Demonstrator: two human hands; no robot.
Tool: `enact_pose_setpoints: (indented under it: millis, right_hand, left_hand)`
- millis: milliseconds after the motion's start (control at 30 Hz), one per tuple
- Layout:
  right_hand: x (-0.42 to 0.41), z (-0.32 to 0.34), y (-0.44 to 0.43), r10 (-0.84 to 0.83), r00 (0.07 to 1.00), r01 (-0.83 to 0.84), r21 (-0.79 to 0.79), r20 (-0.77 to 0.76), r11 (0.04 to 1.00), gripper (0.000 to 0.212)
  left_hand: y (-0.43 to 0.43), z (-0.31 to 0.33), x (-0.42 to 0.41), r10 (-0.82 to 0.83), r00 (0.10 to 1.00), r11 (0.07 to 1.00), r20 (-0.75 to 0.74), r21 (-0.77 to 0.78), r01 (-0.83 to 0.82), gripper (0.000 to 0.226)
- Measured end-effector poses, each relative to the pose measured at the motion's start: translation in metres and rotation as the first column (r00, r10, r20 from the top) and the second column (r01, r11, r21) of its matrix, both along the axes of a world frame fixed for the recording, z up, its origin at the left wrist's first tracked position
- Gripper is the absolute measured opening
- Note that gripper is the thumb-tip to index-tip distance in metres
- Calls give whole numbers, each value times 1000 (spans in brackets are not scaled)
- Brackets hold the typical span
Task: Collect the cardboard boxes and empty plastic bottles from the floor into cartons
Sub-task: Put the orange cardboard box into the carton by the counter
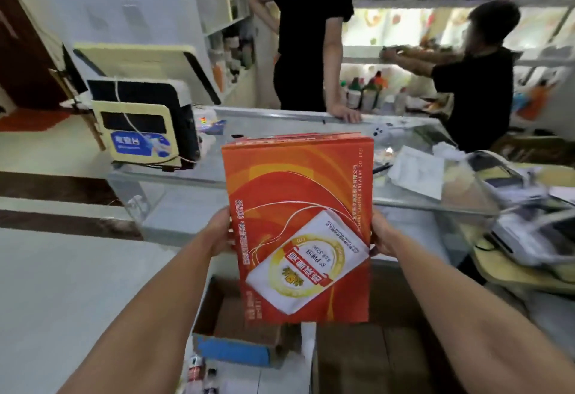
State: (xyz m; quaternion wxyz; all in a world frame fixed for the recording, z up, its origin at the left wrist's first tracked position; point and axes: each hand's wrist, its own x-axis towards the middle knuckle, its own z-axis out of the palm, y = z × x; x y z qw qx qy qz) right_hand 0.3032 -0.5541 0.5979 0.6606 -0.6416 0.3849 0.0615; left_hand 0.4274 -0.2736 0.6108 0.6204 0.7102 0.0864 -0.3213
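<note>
A flattened orange-red printed cardboard box (298, 225) is gripped at its edges by left hand (221, 233) and right hand (382, 233), fingers curled behind.

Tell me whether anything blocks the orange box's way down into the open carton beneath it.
Nothing visible does. The left hand and right hand grip the orange box by its side edges, above the open carton on the floor. The part of the carton's inside that shows looks bare; the box hides the rest.

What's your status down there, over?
Left hand and right hand grip orange cardboard box by its side edges. Open carton below, on floor. Bottles beside it. Nothing seen blocking.
</note>
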Motion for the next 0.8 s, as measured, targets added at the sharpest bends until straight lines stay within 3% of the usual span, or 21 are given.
enact_pose_setpoints:
  millis: [133, 267, 467, 533, 700, 800]
  right_hand:
    - [-55, -24, -54, -201, 976, 202, -3, 78, 979, 56]
    - [-107, -41, -88, -301, 949, 298, 45, 88, 953, 58]
    - [-155, -41, -127, -418, 905, 416, 36, 82, 908, 43]
    - [-162, -43, -138, -428, 899, 424, 54, 92, 904, 46]
    - [-178, -54, -159, -481, 871, 467, 128, 103, 875, 48]
    - [-182, -53, -168, -478, 873, 466, 123, 97, 876, 42]
  left_hand:
    - [-58, -14, -15, -182, 981, 983, -64, 22, 184, 31]
    - [-108, -34, -29, -307, 946, 948, -102, 52, 314, 29]
    - [-155, -56, -43, -547, 767, 833, -336, -128, 538, 74]
    - [-165, -64, -49, -570, 737, 819, -364, -171, 548, 77]
    - [-193, -73, -64, -525, 796, 850, -299, -154, 503, 57]
    - [-206, -73, -70, -561, 735, 828, -380, -240, 508, 82]
